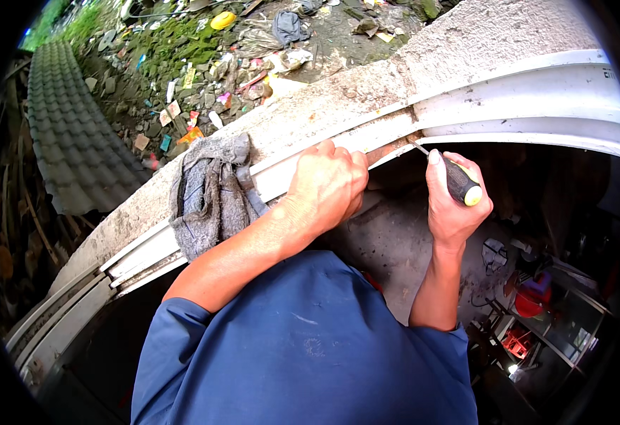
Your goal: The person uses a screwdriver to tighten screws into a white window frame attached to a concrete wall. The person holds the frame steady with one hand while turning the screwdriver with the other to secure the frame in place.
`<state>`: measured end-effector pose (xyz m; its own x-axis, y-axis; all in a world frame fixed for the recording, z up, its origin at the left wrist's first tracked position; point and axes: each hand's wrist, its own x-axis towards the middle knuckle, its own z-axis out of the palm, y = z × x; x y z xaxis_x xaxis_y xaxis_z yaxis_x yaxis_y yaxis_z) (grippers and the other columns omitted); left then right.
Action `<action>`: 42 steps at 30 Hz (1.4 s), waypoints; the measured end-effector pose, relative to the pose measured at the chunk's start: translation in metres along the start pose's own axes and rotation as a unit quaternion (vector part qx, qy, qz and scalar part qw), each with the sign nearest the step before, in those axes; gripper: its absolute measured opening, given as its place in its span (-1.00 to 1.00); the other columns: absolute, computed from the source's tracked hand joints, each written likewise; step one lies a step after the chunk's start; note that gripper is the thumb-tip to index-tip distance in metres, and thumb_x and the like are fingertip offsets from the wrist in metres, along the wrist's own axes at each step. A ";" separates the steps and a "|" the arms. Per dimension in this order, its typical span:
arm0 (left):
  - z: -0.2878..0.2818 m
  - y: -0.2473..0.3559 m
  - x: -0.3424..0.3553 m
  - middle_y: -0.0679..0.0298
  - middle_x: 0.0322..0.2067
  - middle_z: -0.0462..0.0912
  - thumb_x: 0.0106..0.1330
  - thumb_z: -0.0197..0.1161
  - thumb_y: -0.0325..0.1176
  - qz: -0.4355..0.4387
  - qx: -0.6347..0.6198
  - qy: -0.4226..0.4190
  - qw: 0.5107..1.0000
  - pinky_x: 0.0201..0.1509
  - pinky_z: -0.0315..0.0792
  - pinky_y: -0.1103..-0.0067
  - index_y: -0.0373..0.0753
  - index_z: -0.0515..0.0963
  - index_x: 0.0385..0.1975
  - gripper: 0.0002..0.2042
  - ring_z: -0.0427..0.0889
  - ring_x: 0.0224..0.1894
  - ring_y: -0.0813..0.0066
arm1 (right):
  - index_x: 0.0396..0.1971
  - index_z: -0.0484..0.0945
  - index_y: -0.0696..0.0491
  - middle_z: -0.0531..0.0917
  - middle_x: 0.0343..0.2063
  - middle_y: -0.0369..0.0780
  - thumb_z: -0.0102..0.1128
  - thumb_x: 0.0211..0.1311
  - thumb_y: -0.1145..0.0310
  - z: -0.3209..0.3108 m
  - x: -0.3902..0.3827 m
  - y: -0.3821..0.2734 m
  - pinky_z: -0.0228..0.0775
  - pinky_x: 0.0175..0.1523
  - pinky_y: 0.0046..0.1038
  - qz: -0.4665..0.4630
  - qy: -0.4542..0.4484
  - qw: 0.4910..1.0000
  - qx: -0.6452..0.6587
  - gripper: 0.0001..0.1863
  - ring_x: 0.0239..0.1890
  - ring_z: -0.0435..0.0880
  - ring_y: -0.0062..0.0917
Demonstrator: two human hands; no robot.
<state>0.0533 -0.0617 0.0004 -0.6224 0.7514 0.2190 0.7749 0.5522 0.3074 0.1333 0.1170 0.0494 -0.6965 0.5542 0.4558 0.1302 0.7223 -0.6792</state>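
My right hand (457,193) is closed around a screwdriver (463,183) with a black and yellow handle. Its thin metal shaft points up and left, and the tip meets a dirty, brownish stretch of the white window track (529,92). Just left of there, my left hand (330,177) is closed in a fist against the same track; whatever lies inside its fingers is hidden. A worn grey cloth (213,191) hangs over the track and sill, left of my left wrist.
Beyond the track runs a rough concrete ledge (458,42). Outside, far below, is rubble-strewn ground (253,78) with litter and moss, plus a grey tiled roof (76,134) at left. Indoors, lower right, a red container (531,301) stands among clutter by a metal-framed rack (572,326).
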 end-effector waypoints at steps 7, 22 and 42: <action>0.008 -0.002 -0.003 0.18 -0.59 0.55 0.25 0.32 -0.37 -0.003 -0.030 0.035 0.999 -0.38 0.50 0.32 -0.22 0.50 -0.53 -0.83 0.59 -0.44 0.18 | -0.27 0.68 0.23 0.74 -0.52 -0.24 0.60 0.07 0.49 0.001 -0.008 -0.011 0.60 -0.28 -0.56 0.010 -0.024 0.999 0.018 -0.73 -0.46 0.71 -0.68; 0.011 -0.001 -0.003 0.16 -0.60 0.53 0.26 0.34 -0.40 -0.010 -0.081 0.080 0.993 -0.39 0.48 0.31 -0.23 0.49 -0.53 -0.82 0.56 -0.48 0.15 | -0.27 0.67 0.25 0.75 -0.49 -0.23 0.58 0.08 0.54 -0.001 -0.014 -0.015 0.60 -0.31 -0.57 -0.003 -0.027 0.999 0.021 -0.74 -0.46 0.73 -0.66; 0.000 0.003 -0.005 0.14 -0.57 0.55 0.30 0.35 -0.37 -0.030 -0.133 0.088 0.987 -0.44 0.51 0.27 -0.23 0.51 -0.49 -0.82 0.59 -0.43 0.10 | -0.27 0.67 0.25 0.78 -0.42 -0.18 0.57 0.03 0.55 -0.006 -0.018 -0.018 0.64 -0.24 -0.55 -0.028 -0.009 0.999 0.022 -0.73 -0.41 0.79 -0.57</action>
<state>0.0586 -0.0640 -0.0001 -0.6944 0.6326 0.3430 0.6938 0.4620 0.5525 0.1472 0.0967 0.0567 -0.7142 0.5063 0.4833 0.0606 0.7326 -0.6779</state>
